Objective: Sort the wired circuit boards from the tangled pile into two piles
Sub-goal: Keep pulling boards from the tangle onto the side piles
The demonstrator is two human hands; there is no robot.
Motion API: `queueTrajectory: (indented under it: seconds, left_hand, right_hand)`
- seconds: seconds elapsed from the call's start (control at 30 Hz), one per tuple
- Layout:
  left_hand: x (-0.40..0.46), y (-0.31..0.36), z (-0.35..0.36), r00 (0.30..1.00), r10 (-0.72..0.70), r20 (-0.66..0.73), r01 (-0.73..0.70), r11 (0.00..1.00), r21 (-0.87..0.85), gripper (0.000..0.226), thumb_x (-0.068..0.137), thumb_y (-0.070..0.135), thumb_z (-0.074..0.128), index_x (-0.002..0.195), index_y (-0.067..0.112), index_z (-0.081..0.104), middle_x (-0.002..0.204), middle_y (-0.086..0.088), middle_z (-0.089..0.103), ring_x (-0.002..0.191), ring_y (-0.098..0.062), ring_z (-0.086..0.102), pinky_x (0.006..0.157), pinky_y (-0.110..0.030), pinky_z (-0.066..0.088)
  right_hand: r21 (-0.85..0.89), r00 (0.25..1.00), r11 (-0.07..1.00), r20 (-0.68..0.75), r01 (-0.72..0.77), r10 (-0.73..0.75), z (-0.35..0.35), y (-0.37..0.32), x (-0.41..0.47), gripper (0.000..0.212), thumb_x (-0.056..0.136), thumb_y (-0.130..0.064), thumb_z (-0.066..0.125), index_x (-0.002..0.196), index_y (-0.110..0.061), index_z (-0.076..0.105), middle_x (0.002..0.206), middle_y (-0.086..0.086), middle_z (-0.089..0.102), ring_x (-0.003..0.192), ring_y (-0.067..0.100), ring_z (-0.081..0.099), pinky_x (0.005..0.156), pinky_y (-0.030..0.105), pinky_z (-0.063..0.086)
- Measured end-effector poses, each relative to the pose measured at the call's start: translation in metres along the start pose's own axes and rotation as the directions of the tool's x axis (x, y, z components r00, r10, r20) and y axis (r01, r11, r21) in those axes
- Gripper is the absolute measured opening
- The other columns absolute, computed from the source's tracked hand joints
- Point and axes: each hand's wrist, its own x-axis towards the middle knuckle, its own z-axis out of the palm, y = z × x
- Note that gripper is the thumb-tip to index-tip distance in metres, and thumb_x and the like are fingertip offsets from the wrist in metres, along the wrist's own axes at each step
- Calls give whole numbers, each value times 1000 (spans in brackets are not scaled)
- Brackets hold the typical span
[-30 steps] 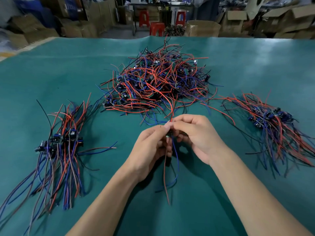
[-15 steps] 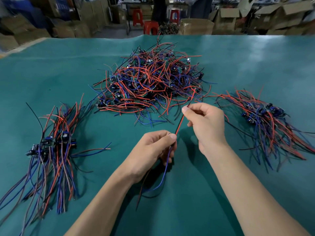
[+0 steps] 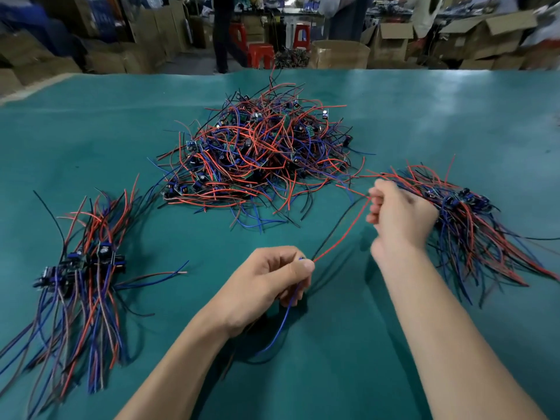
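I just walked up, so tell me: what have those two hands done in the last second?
The right hand slid out along the red and black wires toward the right pile, straightening them. The left hand kept gripping the board end. The tangled pile and left pile stayed put.

a teal-green surface (image 3: 439, 122) carries three heaps of wired circuit boards. the tangled pile (image 3: 257, 156) of red, blue and black wires lies in the middle toward the far edge. a left pile (image 3: 81, 268) lies near the left edge, its wires combed toward the viewer. a right pile (image 3: 472, 219) lies at the right, its wires fanning out to the right
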Motion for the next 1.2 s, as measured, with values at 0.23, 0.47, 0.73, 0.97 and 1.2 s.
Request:
queueTrajectory:
  seconds: [0.23,0.47,0.73,0.97,1.2]
  left_hand:
    - [7,-6,-1,965,-70,-254,-15,949,-316,17,99,14,53,103,1,62,77,-7,63,67,-18,63,63,-24,53]
    - [9,-10,-6,935,-44,-353,-65,954,-293,21,99,0,52,100,8,72,80,-7,65,67,-13,57,62,-23,53]
    - [10,-15,-5,886,-97,-453,-8,974,-224,22,93,16,67,73,18,76,64,-4,64,50,-11,48,45,-18,40]
    - [5,-6,-5,976,-78,-206,39,982,-183,22,97,20,60,85,10,75,59,-6,60,45,-13,53,43,-19,42]
    - [1,1,-2,995,-93,31,96,989,-110,22,105,16,46,92,9,63,60,-8,64,45,-16,59,41,-20,39]
  right_hand:
    - [-3,951,984,255,-178,173,1,-2,-11,32,97,-28,63,74,-7,72,63,3,60,46,9,52,42,20,40]
    - [-335,551,892,826,305,122,17,15,-59,29,68,-42,84,91,-25,79,80,5,75,68,9,62,55,21,45]
    - [-252,595,923,803,291,32,14,6,-57,17,65,-32,88,71,-22,76,68,-1,69,64,10,58,64,29,46]
    - [-178,713,982,681,-59,166,14,-4,-50,17,77,-12,84,62,-15,75,63,1,64,56,10,53,52,19,44]
    - [16,861,925,373,-379,346,7,-9,-28,16,74,-9,86,76,-9,70,61,2,66,49,8,56,47,18,44]
